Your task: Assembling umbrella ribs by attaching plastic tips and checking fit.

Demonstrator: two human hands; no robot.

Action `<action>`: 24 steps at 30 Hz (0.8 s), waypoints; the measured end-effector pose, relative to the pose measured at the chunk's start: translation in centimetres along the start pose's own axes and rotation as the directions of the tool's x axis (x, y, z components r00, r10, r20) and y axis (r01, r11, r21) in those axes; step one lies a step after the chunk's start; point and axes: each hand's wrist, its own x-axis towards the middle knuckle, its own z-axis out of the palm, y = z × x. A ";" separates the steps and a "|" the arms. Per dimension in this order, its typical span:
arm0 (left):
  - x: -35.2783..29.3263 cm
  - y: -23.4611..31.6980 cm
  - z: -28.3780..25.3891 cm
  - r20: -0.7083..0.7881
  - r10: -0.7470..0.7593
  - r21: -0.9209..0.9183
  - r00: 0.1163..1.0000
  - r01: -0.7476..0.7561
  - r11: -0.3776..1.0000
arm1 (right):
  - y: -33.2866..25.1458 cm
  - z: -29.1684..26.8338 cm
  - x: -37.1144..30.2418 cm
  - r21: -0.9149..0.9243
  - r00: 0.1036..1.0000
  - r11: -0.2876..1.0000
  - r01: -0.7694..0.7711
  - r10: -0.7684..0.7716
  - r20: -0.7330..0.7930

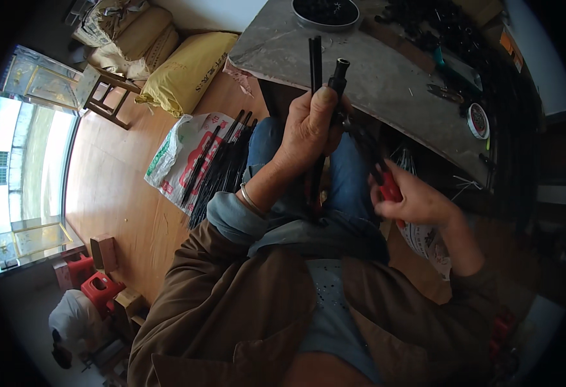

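Note:
My left hand (pixel 303 132) is closed around a bundle of slim black rods (pixel 316 64), held upright above my lap. Among them stands a thicker black tube (pixel 339 74) with a pale ring at its open top, pressed by my thumb. In my right hand (pixel 418 197) is a pair of pliers (pixel 389 187) with red handles. Its dark jaws reach up to the rods just below my left fingers; whether they grip a rod cannot be made out. Several more black rods (pixel 221 171) lie on a white and red sack (pixel 178 155) on the floor to the left.
A grey table (pixel 392 97) stands ahead, bearing a round tin (pixel 325 22) of small black parts, a heap of black pieces (pixel 425 26), another pair of pliers (pixel 446 93) and a small round container (pixel 478 121). Yellow sack (pixel 192 71), wooden stool (pixel 109 97) and red stools (pixel 102 290) are leftward.

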 end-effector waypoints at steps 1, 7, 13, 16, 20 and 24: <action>0.0 -0.1 0.0 0.006 -0.012 -0.016 1.000 0.012 1.000 | 0.0 0.1 0.2 -0.318 0.973 0.946 0.069 -0.133 -0.186; -0.3 0.3 -0.1 0.029 -0.002 0.060 1.000 0.001 0.998 | 1.5 1.3 0.1 -0.618 0.695 0.716 0.325 -0.624 -0.357; -0.3 0.1 0.3 0.064 0.014 0.086 0.998 -0.019 0.996 | 2.3 1.1 -0.7 0.753 0.939 0.647 -0.122 -0.172 0.299; -0.2 0.0 0.1 0.011 0.007 0.104 1.000 -0.008 0.995 | -0.9 -0.3 -0.7 0.027 0.991 0.991 -0.132 0.133 -0.030; -0.3 0.1 -0.4 0.015 0.000 0.082 1.000 -0.002 0.997 | -0.2 -0.6 -0.8 -0.322 0.844 0.891 0.321 -0.423 -0.330; -0.5 0.0 -0.3 0.070 -0.007 0.013 0.998 0.006 1.000 | 0.7 0.1 -1.2 0.481 0.992 0.868 0.126 -0.115 -0.052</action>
